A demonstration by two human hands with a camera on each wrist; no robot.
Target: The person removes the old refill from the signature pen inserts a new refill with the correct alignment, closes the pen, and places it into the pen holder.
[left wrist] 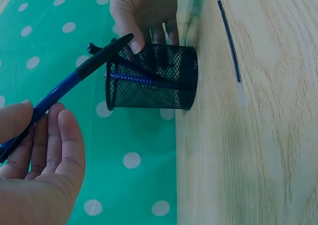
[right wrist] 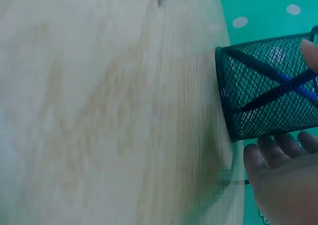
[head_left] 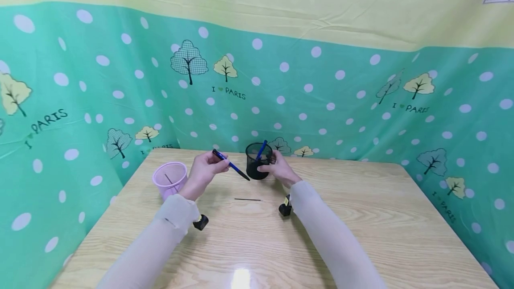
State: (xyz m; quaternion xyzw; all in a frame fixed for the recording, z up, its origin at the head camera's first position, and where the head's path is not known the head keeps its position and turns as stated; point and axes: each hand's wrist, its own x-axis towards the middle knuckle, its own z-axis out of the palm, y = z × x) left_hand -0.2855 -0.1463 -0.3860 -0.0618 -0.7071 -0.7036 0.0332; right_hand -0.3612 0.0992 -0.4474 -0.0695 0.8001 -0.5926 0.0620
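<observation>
In the head view my left hand (head_left: 202, 172) pinches a blue pen with black ends (head_left: 234, 167) between thumb and fingers, tilted down to the right. Its lower end points toward a black mesh pen holder (head_left: 257, 169), which stands upright near the table's back edge. My right hand (head_left: 284, 171) holds the pen holder from the right, thumb on the near side, fingers around the far side. Blue pens (left wrist: 134, 79) lean inside it, seen through the mesh in the left wrist view. A thin pen refill (head_left: 248, 199) lies on the table in front of the holder.
A lilac mesh pen holder (head_left: 159, 181) with a thin dark stick (head_left: 168, 179) inside stands left of my left hand. The wooden table (head_left: 361, 217) ends at a green dotted cloth (head_left: 333, 97) behind and at the sides.
</observation>
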